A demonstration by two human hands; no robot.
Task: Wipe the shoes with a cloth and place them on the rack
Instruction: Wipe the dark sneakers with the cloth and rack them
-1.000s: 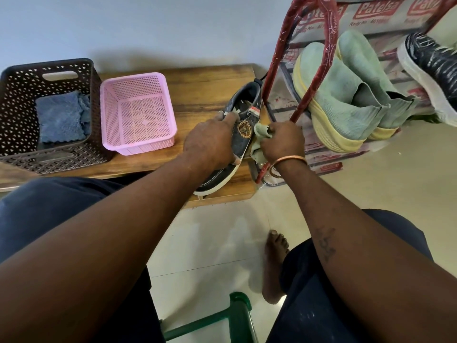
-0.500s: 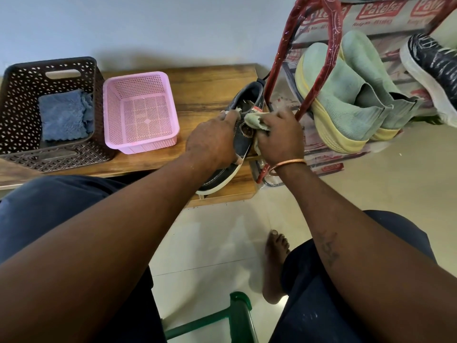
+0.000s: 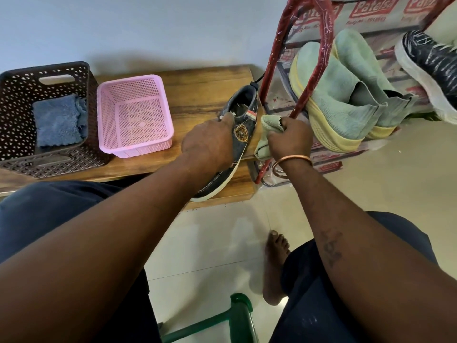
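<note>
nearest the camera, a green metal frame (image 3: 237,315) stands on the pale floor beside a bare foot (image 3: 275,263), with dark trouser legs at either side. both forearms reach forward to the right end of a low wooden table (image 3: 202,87). the left hand (image 3: 207,144) grips a dark shoe (image 3: 243,129) from above, fingers curled over its upper and the forefinger stretched to the edge of the opening; the shoe lies on the table tilted onto its side, white sole toward the person, heel pointing away. the right hand (image 3: 290,138), a copper bangle (image 3: 291,160) on its wrist, is clenched round a bunched pale green cloth (image 3: 268,126) just beside the shoe's right flank (whether cloth and shoe touch cannot be told). farther left on the table sit a pink basket (image 3: 134,115) and a brown basket (image 3: 14,120) holding a folded blue cloth (image 3: 59,120). just right of the table stands the red-framed rack (image 3: 274,58), carrying a pair of pale green shoes (image 3: 341,95) and, beyond them, a black shoe (image 3: 430,63) with a white sole.
</note>
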